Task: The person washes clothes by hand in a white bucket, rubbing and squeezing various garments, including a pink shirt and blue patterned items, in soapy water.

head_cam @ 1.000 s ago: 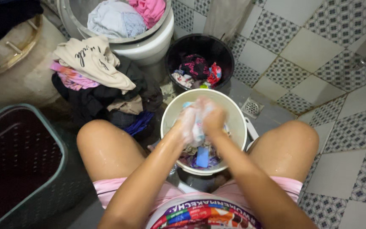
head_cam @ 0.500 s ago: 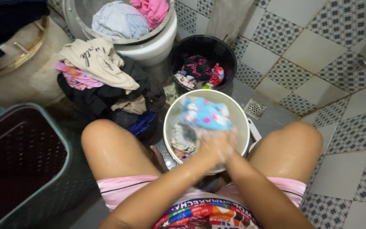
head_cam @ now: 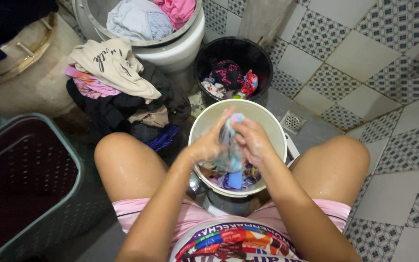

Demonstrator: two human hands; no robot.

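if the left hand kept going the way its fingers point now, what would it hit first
The left hand points up and right, its fingers already pressed on the wet pale-blue patterned cloth held against the right hand. Past those, likely the cream plastic bucket's far wall; depth is unclear.

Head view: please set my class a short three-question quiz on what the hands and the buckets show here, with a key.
1. True or false: both hands grip the same wet cloth.
2. Which container are the hands over? A) black bucket B) white bucket C) basket
3. Fill in: the floor drain lies on the person's ____ side of the white bucket.

Key
1. True: the left hand and right hand close on it from either side.
2. B: the cloth hangs over the white bucket, which holds more coloured clothes.
3. Right.
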